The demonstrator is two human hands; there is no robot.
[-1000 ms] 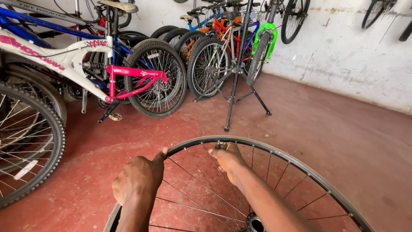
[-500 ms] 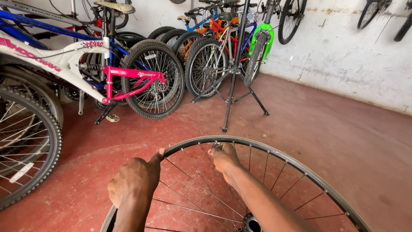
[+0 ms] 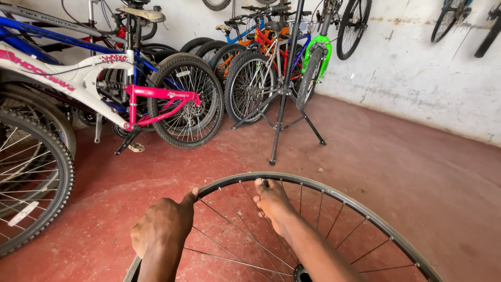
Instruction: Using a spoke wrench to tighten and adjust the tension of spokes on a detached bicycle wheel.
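Note:
A bare bicycle wheel rim [image 3: 334,194] with thin spokes and no tyre stands in front of me, its hub [image 3: 301,273] low at the bottom edge. My left hand [image 3: 162,230] grips the rim's upper left arc, thumb lying along the metal. My right hand [image 3: 272,201] reaches through the spokes, its fingertips touching the inside of the rim near the top; what the fingers pinch is hidden.
A white, pink and blue bicycle [image 3: 130,99] stands at the left, with a large tyred wheel [image 3: 31,183] nearer me. A black repair stand [image 3: 284,99] stands mid-floor. Several more bicycles [image 3: 261,62] lean along the white wall. The floor [image 3: 407,156] is red.
Both hands and the rim stay almost where they were; the view shifts slightly and my right fingers move a little along the rim's top.

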